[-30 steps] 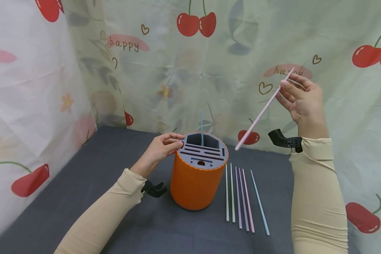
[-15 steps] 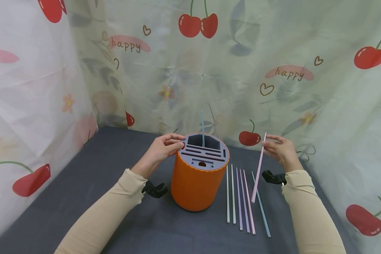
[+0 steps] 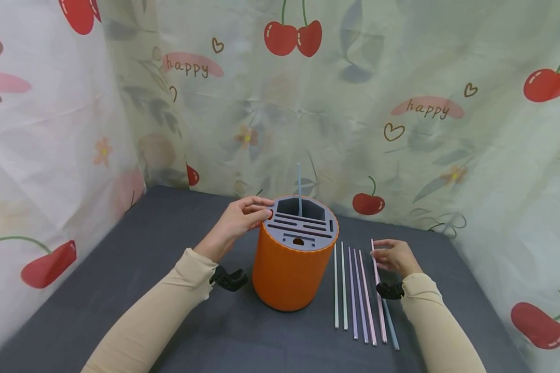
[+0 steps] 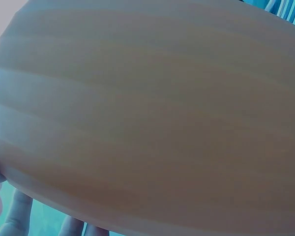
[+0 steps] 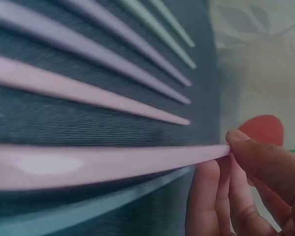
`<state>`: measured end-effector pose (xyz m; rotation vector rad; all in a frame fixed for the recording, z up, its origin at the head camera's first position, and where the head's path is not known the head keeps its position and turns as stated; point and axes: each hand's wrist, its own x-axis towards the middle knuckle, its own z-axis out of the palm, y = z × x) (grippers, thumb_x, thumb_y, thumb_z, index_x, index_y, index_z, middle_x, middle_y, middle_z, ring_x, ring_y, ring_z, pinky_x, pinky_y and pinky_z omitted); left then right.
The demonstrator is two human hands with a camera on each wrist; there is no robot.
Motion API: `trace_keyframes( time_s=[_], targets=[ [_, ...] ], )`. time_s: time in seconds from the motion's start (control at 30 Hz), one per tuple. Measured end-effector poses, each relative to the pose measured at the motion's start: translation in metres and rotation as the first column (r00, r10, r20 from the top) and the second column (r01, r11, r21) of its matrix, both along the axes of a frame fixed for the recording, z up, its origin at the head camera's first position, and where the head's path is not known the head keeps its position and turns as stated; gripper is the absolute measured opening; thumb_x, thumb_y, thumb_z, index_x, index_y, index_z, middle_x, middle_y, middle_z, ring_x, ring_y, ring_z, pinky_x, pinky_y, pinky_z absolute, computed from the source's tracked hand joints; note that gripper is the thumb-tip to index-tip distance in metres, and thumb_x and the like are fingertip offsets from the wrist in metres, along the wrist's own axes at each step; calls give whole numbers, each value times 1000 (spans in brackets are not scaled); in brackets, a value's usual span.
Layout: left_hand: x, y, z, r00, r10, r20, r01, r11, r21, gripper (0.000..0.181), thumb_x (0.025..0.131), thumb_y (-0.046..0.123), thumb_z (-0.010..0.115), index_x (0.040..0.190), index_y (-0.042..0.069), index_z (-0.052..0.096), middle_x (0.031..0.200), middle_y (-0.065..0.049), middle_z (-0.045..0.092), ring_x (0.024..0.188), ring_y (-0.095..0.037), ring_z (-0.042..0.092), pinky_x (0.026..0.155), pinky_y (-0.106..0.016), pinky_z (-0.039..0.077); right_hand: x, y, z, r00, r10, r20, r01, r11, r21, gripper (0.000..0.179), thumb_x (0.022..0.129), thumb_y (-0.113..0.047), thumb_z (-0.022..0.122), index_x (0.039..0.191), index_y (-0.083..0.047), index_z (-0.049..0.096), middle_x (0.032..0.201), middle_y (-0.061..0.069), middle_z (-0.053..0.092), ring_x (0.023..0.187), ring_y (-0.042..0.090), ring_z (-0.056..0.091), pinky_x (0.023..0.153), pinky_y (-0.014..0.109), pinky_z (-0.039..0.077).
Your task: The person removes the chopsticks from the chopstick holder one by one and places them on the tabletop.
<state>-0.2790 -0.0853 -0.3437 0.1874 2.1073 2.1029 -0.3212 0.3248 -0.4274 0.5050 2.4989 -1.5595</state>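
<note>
An orange cylindrical holder [image 3: 289, 280] with a grey slotted top stands on the dark tabletop. My left hand [image 3: 233, 223] grips its left rim between thumb and fingers; in the left wrist view the holder's side [image 4: 147, 118] fills most of the picture. With thumb and fingertips my right hand [image 3: 395, 256] pinches the thin end of a pink chopstick [image 5: 113, 160], low over the table. Directly beneath and right of it lies a blue chopstick [image 5: 93, 206], partly covered. Another pink chopstick [image 3: 367, 300] lies just to the left. A second blue chopstick [image 3: 299, 189] stands upright in the holder's large compartment.
Two purple chopsticks [image 3: 355, 295] and two pale green chopsticks [image 3: 344, 290] lie side by side between the holder and the pink ones. A cherry-patterned cloth [image 3: 242, 93] hangs behind the dark table [image 3: 200, 331] and along both sides.
My right hand has come down from high at the right, lowering the pink chopstick among the row on the table. The left hand has stayed at the holder's rim.
</note>
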Motion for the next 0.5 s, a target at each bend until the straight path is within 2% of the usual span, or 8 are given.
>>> trace_keyframes(
  time_s=[0.3,0.5],
  targets=[
    [0,1,-1,1000,8,8,-8,1000,-9,27,90,19,70,117,16,67,115,-7,66,106,-19,64,102,-38,47,4,-4,-17,1000,-11,20,10,1000,28,42,87,-2,69,126,7,56,86,10,64,64,15,61,61,29,58],
    [0,1,0,1000,9,2,-9,1000,-2,27,90,18,69,117,16,67,115,-7,66,106,-19,64,101,-38,47,4,-7,-23,1000,-7,10,7,1000,14,43,85,0,70,125,10,57,81,7,67,64,14,63,61,31,58]
  ],
)
